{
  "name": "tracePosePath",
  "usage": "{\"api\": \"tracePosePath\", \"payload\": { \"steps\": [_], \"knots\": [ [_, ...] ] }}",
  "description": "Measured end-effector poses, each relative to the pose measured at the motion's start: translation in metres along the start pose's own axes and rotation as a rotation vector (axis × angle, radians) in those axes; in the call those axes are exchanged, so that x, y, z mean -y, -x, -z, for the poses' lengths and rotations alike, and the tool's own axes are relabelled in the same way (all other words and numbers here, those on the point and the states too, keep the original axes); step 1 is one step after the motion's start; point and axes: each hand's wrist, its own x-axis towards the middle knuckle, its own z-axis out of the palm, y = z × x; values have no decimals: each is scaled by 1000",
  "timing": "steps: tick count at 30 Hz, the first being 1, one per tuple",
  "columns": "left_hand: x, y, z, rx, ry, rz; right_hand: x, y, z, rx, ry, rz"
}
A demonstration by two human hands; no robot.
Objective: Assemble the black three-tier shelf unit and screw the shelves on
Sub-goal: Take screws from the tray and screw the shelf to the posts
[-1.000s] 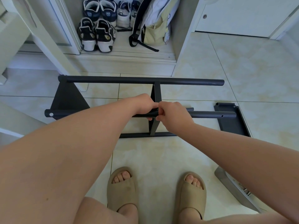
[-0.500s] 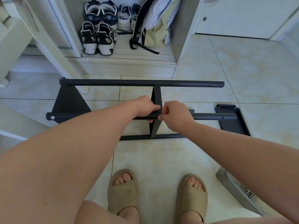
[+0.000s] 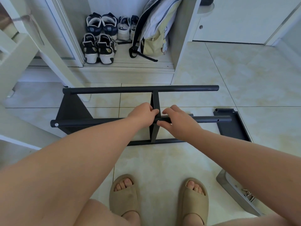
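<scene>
Black metal, partly built: the shelf unit lies on its side on the tiled floor in front of the person's sandalled feet. An end shelf is already fixed at the left, and a screw head shows at that end of the raised pole. The middle shelf stands edge-on between the poles. A third, loose shelf lies flat just beyond the poles' free ends. The left hand is curled, its fingertips against the middle shelf's edge where it meets the raised pole. The right hand arches over that pole, thumb beneath, in a light pinch. I cannot tell whether either holds a screw. Step in hand, as I judge it: seating the middle shelf at this joint. To do it well, keep the shelf square to the pole, line its hole with the pole's, start the screw by finger without forcing, and tighten fully only once all the joints are aligned. Spare screws wait in the grey tray at the right. Against half a second ago, the hands have parted: they were knuckle to knuckle, and now the shelf's edge shows between them. The right fingers have loosened. The unit has not shifted.
</scene>
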Motion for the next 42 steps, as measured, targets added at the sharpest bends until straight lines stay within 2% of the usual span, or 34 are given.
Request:
{"api": "tracePosePath", "payload": {
  "steps": [3,7,9,13,16,21,26,30,37,42],
  "knots": [
    [-8,16,-3,-116,-160,-26,-16,22,9,-32,17,33],
    [-33,34,-7,-261,-275,-287,-55,60,26,-39,127,20],
    [-53,44,-13,-237,-247,-417,-80,82,33,-43,165,-21],
    [-92,63,-41,-76,-294,-628,-138,127,40,0,244,-155],
    [-115,69,-74,48,-365,-688,-183,157,38,47,260,-260],
    [-133,59,-142,283,-435,-626,-248,183,17,217,252,-441],
    [-137,40,-208,442,-307,-403,-302,189,-20,388,161,-567],
    [-133,31,-258,590,-301,-319,-333,186,-57,509,166,-558],
    [-123,20,-313,741,-125,-209,-354,176,-121,522,88,-517],
    [-111,18,-327,764,-46,-187,-361,167,-138,474,48,-436]
  ]
}}
